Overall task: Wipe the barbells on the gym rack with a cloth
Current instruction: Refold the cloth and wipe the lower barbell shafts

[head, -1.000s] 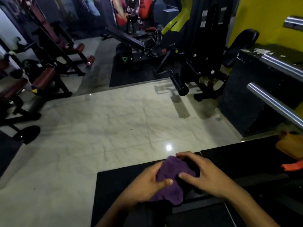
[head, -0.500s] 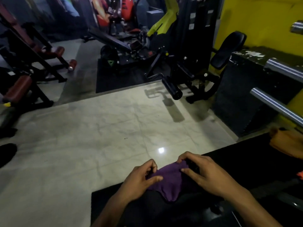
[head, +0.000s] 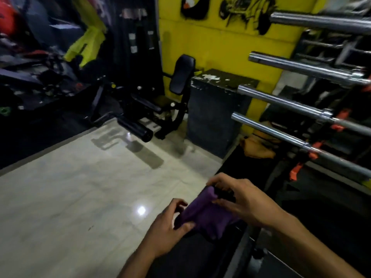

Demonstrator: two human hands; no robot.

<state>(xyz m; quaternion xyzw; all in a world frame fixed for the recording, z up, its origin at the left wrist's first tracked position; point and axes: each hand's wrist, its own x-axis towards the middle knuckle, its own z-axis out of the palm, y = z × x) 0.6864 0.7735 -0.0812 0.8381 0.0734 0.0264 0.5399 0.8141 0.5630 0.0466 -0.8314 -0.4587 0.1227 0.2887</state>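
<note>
- Both hands hold a purple cloth (head: pixel 202 214) in the lower centre of the frame.
- Left hand (head: pixel 166 227): fingers curled, thumb pressed against the lower left edge of the cloth, pinching it.
- Right hand (head: pixel 244 201): fingers curled over the upper right end of the cloth, thumb extended along its top side, gripping it.
- Cloth position: stretched between the two hands, sagging at its lower right corner, held above a black floor mat (head: pixel 321 227) and well apart from the bars.
- Four chrome barbells (head: pixel 285 103) project from the right edge of the frame toward the centre, stacked one above another at the upper right and middle right.
- Barbell support: a dark rack (head: pixel 345 109) with orange fittings at the right edge; detail there is blurred.
- Behind the barbell ends, upper centre: a yellow wall (head: pixel 220 47).
- Against the wall, centre of the frame: a dark box (head: pixel 212 113) with a chipped top surface.
- Left of the box: a black exercise machine (head: pixel 152 105) with a padded rest and a roller pad.
- Left and lower left of the frame: pale marble floor (head: pixel 70 187) with a bright light reflection.
- Below the lowest barbell, right of centre: an orange-brown bundle (head: pixel 257 146) on the floor; its nature cannot be determined.
</note>
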